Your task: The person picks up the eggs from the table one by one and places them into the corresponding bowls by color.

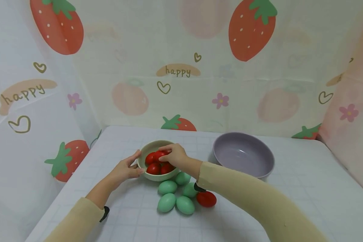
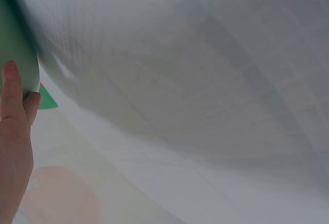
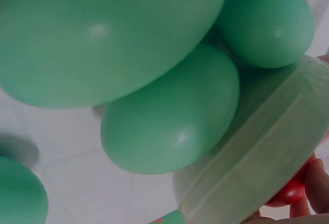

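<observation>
My left hand [image 1: 124, 170] holds the left side of a pale cream bowl [image 1: 157, 177], thumb at the front and fingers farther back along the wall. In the left wrist view, its fingers [image 2: 11, 98] lie against the bowl's outside. Over the bowl, my right hand [image 1: 179, 158] pinches a red egg [image 1: 159, 156] between thumb and fingers. Several other red eggs [image 1: 153, 168] lie inside the bowl. In the right wrist view, the bowl's wall [image 3: 257, 157] hides most of the right hand and the red eggs.
Several green eggs [image 1: 167, 202] cluster on the table just in front of the bowl, beneath the right forearm. One red egg [image 1: 206, 199] lies beside them. A wide purple basin [image 1: 245, 154] stands at the back right, partly behind the right sleeve.
</observation>
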Action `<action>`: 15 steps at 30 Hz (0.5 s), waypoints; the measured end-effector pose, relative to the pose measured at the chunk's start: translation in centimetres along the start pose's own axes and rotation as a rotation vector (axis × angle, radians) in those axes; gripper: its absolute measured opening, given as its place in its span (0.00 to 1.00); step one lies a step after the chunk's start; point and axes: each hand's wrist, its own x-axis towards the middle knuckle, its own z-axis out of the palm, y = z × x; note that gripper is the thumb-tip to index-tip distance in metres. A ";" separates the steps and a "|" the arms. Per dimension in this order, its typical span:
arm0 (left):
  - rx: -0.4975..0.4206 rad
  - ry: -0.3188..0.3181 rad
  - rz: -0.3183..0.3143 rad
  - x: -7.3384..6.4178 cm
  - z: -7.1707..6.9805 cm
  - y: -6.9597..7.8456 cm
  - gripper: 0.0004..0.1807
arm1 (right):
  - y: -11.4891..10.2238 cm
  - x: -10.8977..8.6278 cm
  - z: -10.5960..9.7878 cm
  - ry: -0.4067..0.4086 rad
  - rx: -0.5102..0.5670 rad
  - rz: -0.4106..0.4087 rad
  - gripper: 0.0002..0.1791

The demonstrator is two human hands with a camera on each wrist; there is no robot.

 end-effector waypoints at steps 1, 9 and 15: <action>0.000 0.001 0.001 0.0 0.0 0.0 0.44 | 0.1 0.1 0.0 0.002 -0.015 -0.007 0.19; 0.007 0.003 0.004 0.0 0.0 0.0 0.45 | 0.2 0.3 0.4 0.009 -0.116 -0.058 0.17; 0.013 0.012 -0.007 0.0 -0.1 -0.2 0.46 | 0.1 0.2 0.4 -0.001 -0.156 -0.056 0.19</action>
